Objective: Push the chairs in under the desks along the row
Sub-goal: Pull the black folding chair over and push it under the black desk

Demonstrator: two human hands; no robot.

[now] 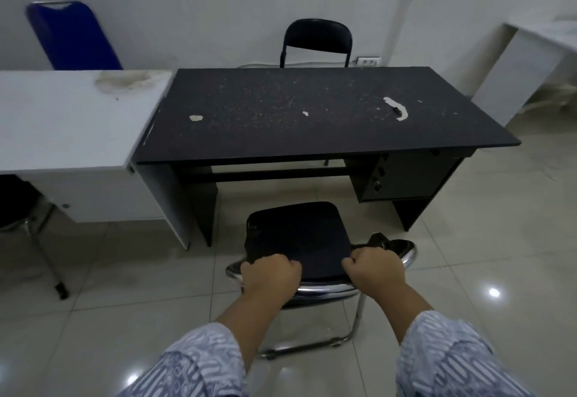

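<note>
A black padded chair (296,234) with a chrome frame stands on the tiled floor just in front of the black desk (312,115), facing its knee gap. My left hand (270,278) grips the left end of the chair's backrest top. My right hand (373,270) grips the right end. Both fists are closed over the padded edge. The seat's front edge lies close to the desk's front line, and most of the chair stands outside the desk.
A white desk (71,121) adjoins the black one on the left, with a chrome chair (37,234) partly beneath it. A blue chair (75,37) and a black chair (317,42) stand behind the desks by the wall. Another white desk (530,59) is far right.
</note>
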